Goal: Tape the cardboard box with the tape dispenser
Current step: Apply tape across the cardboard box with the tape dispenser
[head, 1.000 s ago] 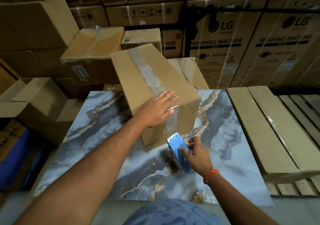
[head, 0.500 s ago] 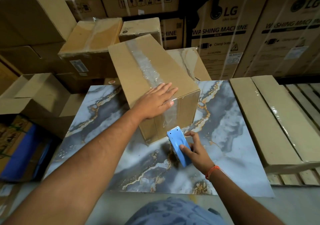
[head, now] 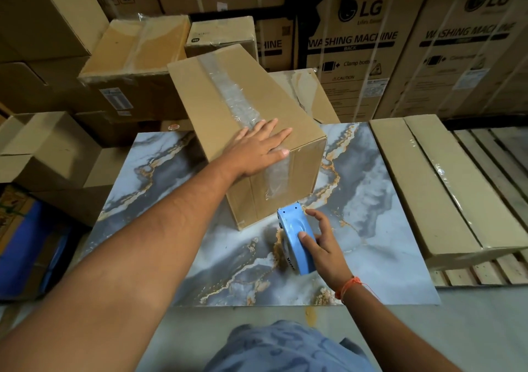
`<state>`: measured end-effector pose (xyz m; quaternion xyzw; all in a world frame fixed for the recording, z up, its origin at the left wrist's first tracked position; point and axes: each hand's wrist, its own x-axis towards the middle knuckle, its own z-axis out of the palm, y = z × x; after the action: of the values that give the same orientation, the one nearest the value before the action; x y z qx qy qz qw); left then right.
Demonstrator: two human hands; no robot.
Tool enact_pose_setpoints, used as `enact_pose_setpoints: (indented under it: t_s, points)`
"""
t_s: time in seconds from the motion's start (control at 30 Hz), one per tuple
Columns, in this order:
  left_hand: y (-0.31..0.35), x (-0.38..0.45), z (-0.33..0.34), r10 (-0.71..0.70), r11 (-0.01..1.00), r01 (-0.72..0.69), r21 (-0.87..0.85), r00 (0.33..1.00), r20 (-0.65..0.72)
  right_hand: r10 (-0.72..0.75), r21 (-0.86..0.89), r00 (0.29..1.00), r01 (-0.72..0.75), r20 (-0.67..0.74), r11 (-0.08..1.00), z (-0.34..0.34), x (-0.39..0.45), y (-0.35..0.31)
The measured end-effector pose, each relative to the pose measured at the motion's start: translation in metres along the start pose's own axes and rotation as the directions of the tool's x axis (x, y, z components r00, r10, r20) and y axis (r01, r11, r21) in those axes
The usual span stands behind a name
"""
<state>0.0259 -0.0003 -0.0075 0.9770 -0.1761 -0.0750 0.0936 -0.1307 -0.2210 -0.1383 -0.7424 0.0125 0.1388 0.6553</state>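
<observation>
A brown cardboard box (head: 205, 91) stands on a marbled blue-grey board (head: 371, 200). Clear tape runs along the box's top seam and down its near side. My left hand (head: 257, 148) lies flat on the near top edge of the box, fingers spread over the tape. A blue tape dispenser (head: 294, 238) rests on the board just below the box's near side. My right hand (head: 320, 246) grips the dispenser, thumb on its flat face and fingers around its right side.
Stacked cardboard boxes (head: 134, 57) crowd the left and back, with large printed washing-machine cartons (head: 357, 48) behind. Two long wrapped cartons (head: 434, 177) lie right of the board on wooden pallet slats (head: 491, 154). My knee in blue cloth (head: 285, 348) shows at the bottom.
The camera view has shifted slightly. My right hand has drawn the dispenser a little away from the box's near side. My left hand stays pressed on the box's top.
</observation>
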Motion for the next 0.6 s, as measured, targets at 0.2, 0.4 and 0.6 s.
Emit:
enact_pose_setpoints:
  t_s: [0.2,0.4,0.6]
  points:
    - [0.0,0.0,0.0,-0.004,1.0,0.004,-0.001,1.0,0.001,-0.033,-0.089,0.999,0.03,-0.031,0.996,0.002,-0.008,-0.007]
    - [0.0,0.0,0.0,-0.004,1.0,0.004,0.002,1.0,-0.006,-0.023,-0.091,0.999,0.026,0.024,0.995,0.003,-0.008,-0.02]
    - [-0.001,0.0,0.002,-0.009,1.0,0.009,0.004,1.0,-0.017,0.002,-0.146,1.0,-0.001,0.009,0.989,0.007,0.001,-0.035]
